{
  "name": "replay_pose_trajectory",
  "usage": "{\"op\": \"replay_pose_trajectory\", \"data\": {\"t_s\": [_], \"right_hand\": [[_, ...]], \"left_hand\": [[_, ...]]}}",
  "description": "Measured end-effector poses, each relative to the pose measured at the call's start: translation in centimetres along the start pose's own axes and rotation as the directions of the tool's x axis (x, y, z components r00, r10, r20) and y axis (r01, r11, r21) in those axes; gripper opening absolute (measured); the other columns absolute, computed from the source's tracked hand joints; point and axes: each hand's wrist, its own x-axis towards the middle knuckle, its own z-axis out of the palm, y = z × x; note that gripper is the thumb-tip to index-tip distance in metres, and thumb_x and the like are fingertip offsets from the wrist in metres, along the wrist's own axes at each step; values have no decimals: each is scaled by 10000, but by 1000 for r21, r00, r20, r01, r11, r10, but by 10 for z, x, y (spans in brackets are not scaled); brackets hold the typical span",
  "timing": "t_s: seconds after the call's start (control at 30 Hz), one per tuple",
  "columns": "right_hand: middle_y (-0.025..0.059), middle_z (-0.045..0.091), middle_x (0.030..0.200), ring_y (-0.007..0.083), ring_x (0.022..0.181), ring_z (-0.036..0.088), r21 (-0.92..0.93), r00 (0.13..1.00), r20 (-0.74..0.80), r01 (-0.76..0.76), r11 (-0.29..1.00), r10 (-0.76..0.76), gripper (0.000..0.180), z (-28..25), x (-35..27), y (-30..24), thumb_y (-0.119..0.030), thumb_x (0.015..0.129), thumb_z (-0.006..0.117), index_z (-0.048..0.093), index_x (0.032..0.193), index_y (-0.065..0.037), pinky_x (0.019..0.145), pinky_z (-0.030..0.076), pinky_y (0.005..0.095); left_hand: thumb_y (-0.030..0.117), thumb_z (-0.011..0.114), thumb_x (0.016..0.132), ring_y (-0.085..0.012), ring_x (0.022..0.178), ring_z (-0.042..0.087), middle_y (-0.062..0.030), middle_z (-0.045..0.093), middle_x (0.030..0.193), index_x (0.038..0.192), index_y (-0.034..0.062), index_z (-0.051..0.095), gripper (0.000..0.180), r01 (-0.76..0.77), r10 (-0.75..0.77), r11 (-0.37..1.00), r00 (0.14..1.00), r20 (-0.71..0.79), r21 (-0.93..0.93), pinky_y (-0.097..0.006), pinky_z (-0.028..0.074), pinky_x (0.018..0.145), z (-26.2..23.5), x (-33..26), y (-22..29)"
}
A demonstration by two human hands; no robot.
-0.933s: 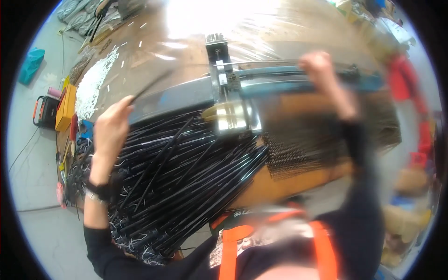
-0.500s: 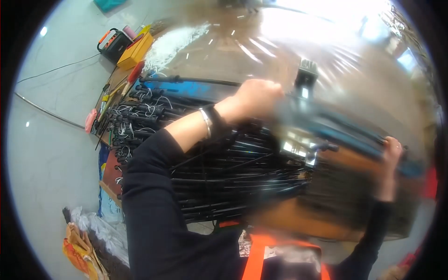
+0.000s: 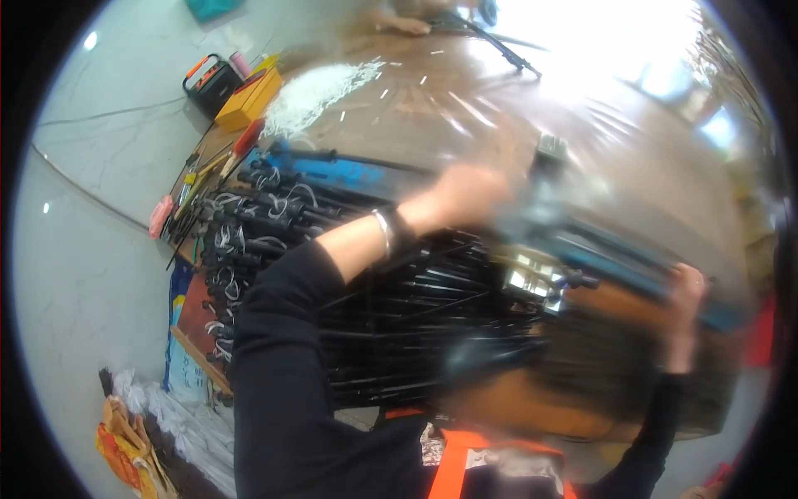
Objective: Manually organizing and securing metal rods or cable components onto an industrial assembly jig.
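My left hand (image 3: 472, 195), smeared by motion, is above the left end of a bluish metal bench fixture (image 3: 611, 241); its fingers do not show clearly. At the fixture's right side, my right hand (image 3: 687, 291) is closed, and what it holds is too blurred to make out. Between my arms, a shiny metal bracket (image 3: 532, 279) with a dark knob sits on the near side of the fixture. Under my left forearm lies a thick pile of long black rods (image 3: 399, 324). White cord loops hang at the rods' left ends.
A heap of short white pieces (image 3: 320, 93) lies on the brown table (image 3: 374, 125). Beyond the left edge stand a yellow box (image 3: 249, 100) and a black speaker-like case (image 3: 209, 83). Another person's hand (image 3: 405, 25) is at the far side near a black rod (image 3: 499, 46).
My left hand has dropped slightly toward me and blurred. My right hand has also come down a little along the fixture. At the far side, another person's hand and a black rod now show clearly.
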Motion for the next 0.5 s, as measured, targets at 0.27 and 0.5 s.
{"op": "replay_pose_trajectory", "data": {"t_s": [0.27, 0.5], "right_hand": [[114, 662, 1171, 285, 1196, 564, 36, 967, -72, 249, 968, -246, 352, -11, 8, -127, -43, 805, 661, 617, 1154, -24, 1035, 337, 451], [76, 685, 1088, 239, 1075, 611, 239, 975, -28, 222, 945, -222, 343, -17, -14, -166, -111, 807, 703, 632, 1136, -43, 907, 377, 398]], "left_hand": [[202, 583, 923, -400, 702, 615, -174, 622, 715, 801, 65, 571, 184, -80, 70, 996, 969, -236, -32, -467, 482, 585, 38, -2, -15], [196, 580, 916, -402, 723, 627, -187, 639, 748, 807, 71, 580, 165, -22, 20, 1000, 988, -153, -8, -470, 492, 597, 32, 8, -5]]}}
